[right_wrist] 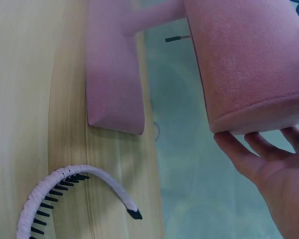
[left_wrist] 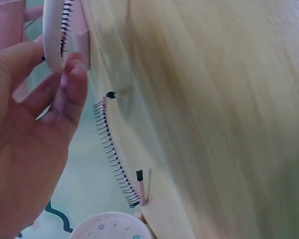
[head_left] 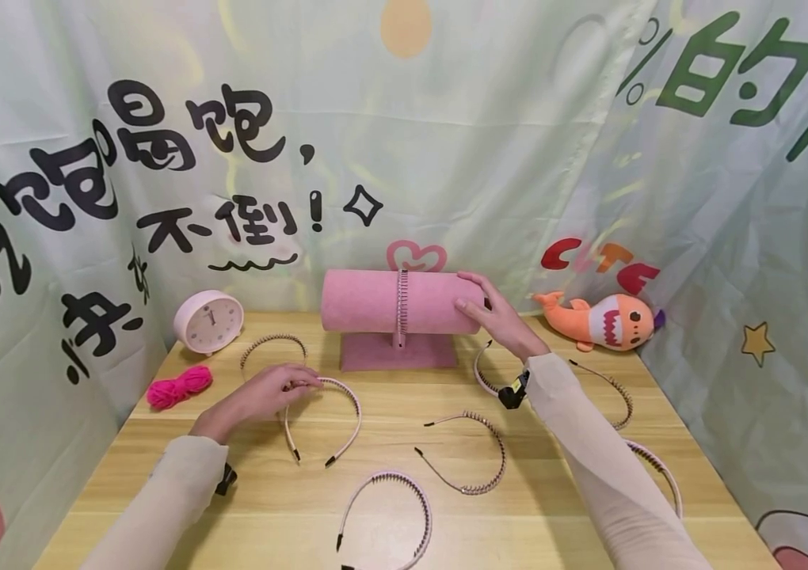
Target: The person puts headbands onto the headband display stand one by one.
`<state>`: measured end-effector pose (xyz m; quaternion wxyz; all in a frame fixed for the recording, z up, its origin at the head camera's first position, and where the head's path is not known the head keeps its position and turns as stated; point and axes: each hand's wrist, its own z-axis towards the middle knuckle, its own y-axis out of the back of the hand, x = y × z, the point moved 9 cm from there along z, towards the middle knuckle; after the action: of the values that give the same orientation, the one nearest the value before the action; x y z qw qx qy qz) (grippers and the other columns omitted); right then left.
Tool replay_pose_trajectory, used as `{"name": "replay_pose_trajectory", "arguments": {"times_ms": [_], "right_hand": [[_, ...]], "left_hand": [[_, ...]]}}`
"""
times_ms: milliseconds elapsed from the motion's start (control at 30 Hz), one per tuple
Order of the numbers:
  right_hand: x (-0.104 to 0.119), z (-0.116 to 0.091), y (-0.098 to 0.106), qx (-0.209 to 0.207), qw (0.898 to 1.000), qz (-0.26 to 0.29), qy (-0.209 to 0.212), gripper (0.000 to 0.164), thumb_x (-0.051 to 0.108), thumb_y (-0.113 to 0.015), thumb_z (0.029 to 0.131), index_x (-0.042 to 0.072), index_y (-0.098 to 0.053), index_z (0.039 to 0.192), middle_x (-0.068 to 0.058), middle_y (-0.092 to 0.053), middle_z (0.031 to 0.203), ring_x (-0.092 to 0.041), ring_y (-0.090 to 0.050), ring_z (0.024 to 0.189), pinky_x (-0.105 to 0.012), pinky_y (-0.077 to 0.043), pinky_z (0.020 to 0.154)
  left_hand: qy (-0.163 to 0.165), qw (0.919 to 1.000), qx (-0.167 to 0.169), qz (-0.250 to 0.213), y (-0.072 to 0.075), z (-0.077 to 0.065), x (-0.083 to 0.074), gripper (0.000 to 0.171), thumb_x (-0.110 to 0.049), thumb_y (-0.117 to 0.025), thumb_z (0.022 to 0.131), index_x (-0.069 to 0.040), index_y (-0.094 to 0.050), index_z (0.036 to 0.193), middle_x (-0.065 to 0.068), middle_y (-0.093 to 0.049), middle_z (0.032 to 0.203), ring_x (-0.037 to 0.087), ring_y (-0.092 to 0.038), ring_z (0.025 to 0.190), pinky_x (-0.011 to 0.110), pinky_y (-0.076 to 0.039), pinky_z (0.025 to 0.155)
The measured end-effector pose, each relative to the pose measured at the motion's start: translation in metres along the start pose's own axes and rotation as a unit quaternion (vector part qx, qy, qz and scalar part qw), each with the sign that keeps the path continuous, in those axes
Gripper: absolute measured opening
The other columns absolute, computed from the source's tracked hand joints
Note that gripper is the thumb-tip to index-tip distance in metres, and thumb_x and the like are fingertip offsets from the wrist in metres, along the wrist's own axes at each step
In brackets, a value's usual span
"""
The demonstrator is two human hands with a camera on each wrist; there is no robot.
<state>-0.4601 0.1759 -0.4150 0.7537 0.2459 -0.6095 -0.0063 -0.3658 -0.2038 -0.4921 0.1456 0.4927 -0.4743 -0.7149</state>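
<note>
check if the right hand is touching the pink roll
Touching: in the right wrist view, the right hand meets the end of the pink roll with its fingertips.

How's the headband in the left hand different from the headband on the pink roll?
The held headband is pinched by the left hand, while no hand touches the mounted headband.

From the head view, the held headband shows as a wide arch, but the mounted headband looks like a narrow, nearly straight strip.

The held headband is off the pink roll; the mounted headband curves over it.

Both are hair headbands.
</note>
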Motion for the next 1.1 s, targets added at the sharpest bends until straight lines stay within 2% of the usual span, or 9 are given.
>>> {"name": "replay_pose_trajectory", "arguments": {"times_ms": [233, 433, 567, 733, 867, 1100], "right_hand": [[-0.001, 0.0, 0.0, 0.0, 1.0, 0.001, -0.003, 0.067, 0.05, -0.064, 0.109, 0.037, -0.035, 0.168, -0.004, -0.031, 0.176, -0.035, -0.034, 0.161, -0.068, -0.039, 0.124], [-0.002, -0.001, 0.0, 0.002, 1.0, 0.001, -0.002, 0.067, 0.05, -0.064, 0.109, 0.038, -0.034, 0.168, -0.004, -0.028, 0.177, -0.036, -0.032, 0.162, -0.068, -0.038, 0.124], [-0.002, -0.001, 0.0, 0.003, 1.0, 0.002, -0.003, 0.066, 0.05, -0.064, 0.109, 0.039, -0.034, 0.168, -0.003, -0.028, 0.177, -0.036, -0.032, 0.162, -0.068, -0.038, 0.124], [-0.001, -0.001, 0.0, 0.003, 1.0, 0.001, -0.003, 0.067, 0.051, -0.064, 0.109, 0.04, -0.034, 0.168, -0.003, -0.029, 0.177, -0.034, -0.032, 0.162, -0.068, -0.038, 0.124], [-0.001, -0.002, 0.0, 0.003, 1.0, 0.001, -0.005, 0.067, 0.051, -0.064, 0.109, 0.04, -0.034, 0.168, -0.003, -0.027, 0.178, -0.035, -0.03, 0.163, -0.069, -0.037, 0.124], [0.0, -0.002, -0.001, 0.004, 1.0, 0.003, -0.002, 0.066, 0.05, -0.064, 0.109, 0.039, -0.034, 0.168, -0.004, -0.028, 0.177, -0.035, -0.031, 0.162, -0.069, -0.038, 0.124]], "left_hand": [[0.027, 0.9989, 0.017, -0.036, 0.004, -0.006, 0.003, 0.027, -0.015, -0.059, 0.113, -0.01, -0.078, 0.131, 0.015, -0.073, 0.141, 0.039, -0.068, 0.13, 0.056, -0.057, 0.109], [0.042, 0.9942, 0.038, -0.092, 0.008, -0.015, 0.007, 0.028, -0.012, -0.06, 0.112, -0.007, -0.073, 0.137, 0.019, -0.071, 0.139, 0.031, -0.07, 0.113, 0.036, -0.061, 0.087], [0.028, 0.9899, 0.059, -0.126, 0.01, -0.02, 0.007, 0.033, -0.006, -0.057, 0.112, 0.0, -0.066, 0.143, 0.028, -0.066, 0.142, 0.035, -0.07, 0.112, 0.034, -0.062, 0.079], [0.026, 0.9861, 0.078, -0.145, 0.012, -0.027, 0.008, 0.038, 0.0, -0.056, 0.11, 0.006, -0.06, 0.147, 0.033, -0.063, 0.142, 0.04, -0.068, 0.111, 0.032, -0.063, 0.076], [0.032, 0.9855, 0.084, -0.144, 0.013, -0.03, 0.01, 0.039, 0.001, -0.056, 0.109, 0.005, -0.061, 0.147, 0.033, -0.064, 0.139, 0.041, -0.067, 0.113, 0.029, -0.062, 0.076], [0.063, 0.985, 0.066, -0.147, 0.017, -0.035, 0.019, 0.036, -0.011, -0.057, 0.113, -0.001, -0.064, 0.147, 0.024, -0.069, 0.131, 0.028, -0.065, 0.103, 0.034, -0.061, 0.082]]}}
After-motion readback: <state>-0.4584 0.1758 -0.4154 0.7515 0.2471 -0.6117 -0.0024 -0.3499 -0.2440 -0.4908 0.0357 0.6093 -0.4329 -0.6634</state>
